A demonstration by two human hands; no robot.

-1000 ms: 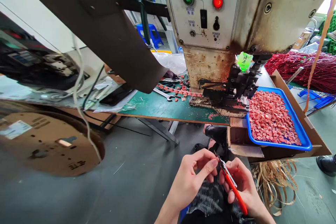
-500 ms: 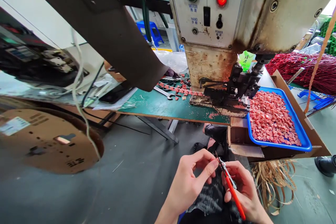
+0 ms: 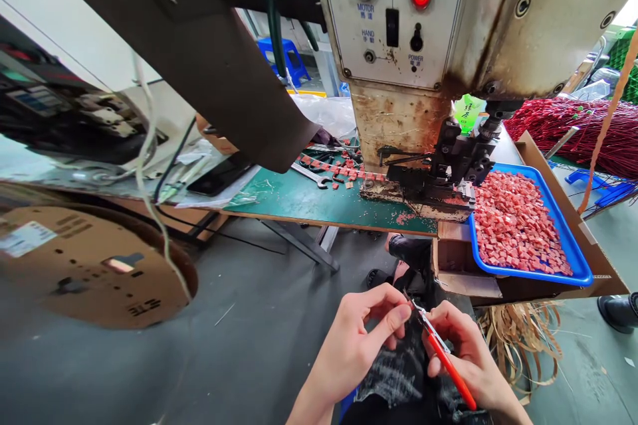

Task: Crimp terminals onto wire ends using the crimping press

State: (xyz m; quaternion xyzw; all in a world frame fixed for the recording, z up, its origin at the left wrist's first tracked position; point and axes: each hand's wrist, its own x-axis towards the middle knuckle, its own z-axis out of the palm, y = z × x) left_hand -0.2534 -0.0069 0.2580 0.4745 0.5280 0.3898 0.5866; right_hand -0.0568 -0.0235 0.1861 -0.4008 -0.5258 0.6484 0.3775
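Over my lap, my right hand (image 3: 461, 352) is wrapped round red-handled pliers (image 3: 451, 368). Their metal jaws point up and left toward my other hand. There, my left hand (image 3: 361, 339) has thumb and forefinger pinched together right at the jaws. Whatever sits in that pinch is too small and too covered to make out. Above both hands is the press machine (image 3: 399, 126), its red lamp lit. A strip of small reddish pieces (image 3: 343, 166) runs into its tooling.
Right of the machine, a blue tray (image 3: 581, 272) full of small reddish pieces rests on a cardboard box (image 3: 605, 272). A wrench (image 3: 309, 174) lies on the green bench (image 3: 299, 202). Tan strips (image 3: 523, 345) hang below the box. A cardboard reel (image 3: 94, 265) stands at left.
The pliers have tilted slightly, their handle end shifting a little right and up. My left hand keeps its pinch near the jaws with hardly any movement.
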